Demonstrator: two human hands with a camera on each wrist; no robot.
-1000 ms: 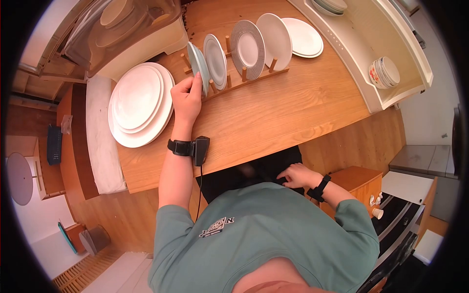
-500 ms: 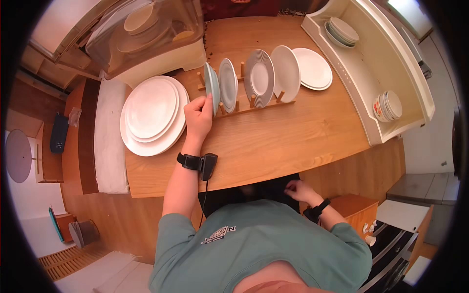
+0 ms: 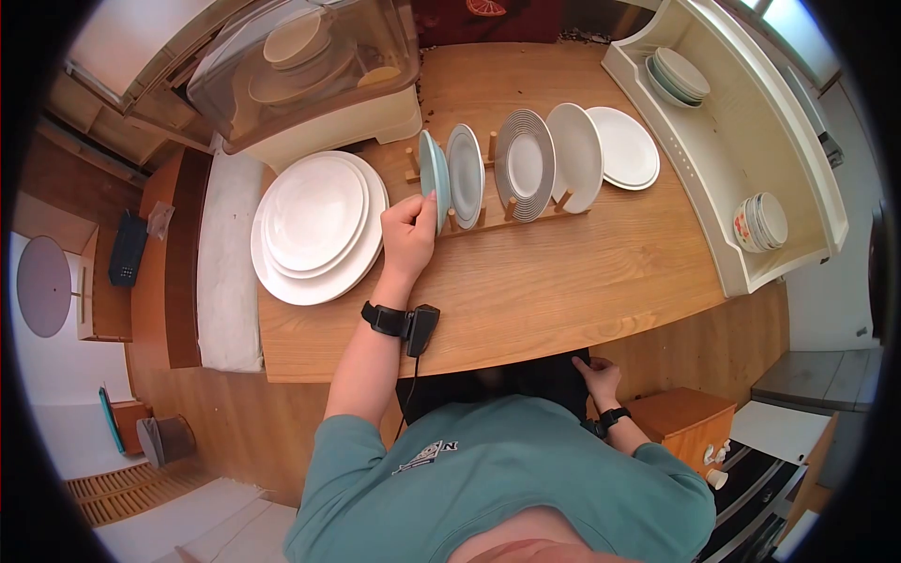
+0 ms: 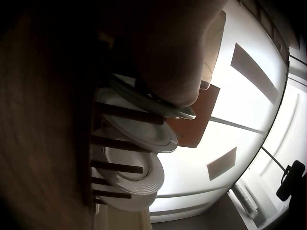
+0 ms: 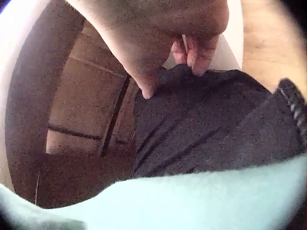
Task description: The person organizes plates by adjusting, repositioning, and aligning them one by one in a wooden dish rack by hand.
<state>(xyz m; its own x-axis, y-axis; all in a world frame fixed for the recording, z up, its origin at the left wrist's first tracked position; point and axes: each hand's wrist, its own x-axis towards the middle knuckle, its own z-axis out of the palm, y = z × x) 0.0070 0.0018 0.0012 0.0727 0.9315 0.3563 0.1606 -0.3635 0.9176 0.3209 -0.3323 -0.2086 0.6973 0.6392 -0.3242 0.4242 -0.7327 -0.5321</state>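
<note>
Pale teal plate [image 3: 435,176], on edge at the rack [image 3: 493,145]'s left end, and the left hand [image 3: 409,235] pinches its near rim! Likely stiff, slick, breakable; rim's the sensible hold. Right hand [image 3: 601,379] rests loose, plateless.

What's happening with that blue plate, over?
Left hand grips blue plate at end of rack. Right hand on dark trousers. Pale plate close beside blue one.

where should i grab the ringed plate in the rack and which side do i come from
Best by the upper rim of the ringed plate, likely from above, pinching both faces: it stands on edge and rises past the wooden pegs. More room shows toward the neighbouring blue-grey plate than toward the neighbouring white plate.
</note>
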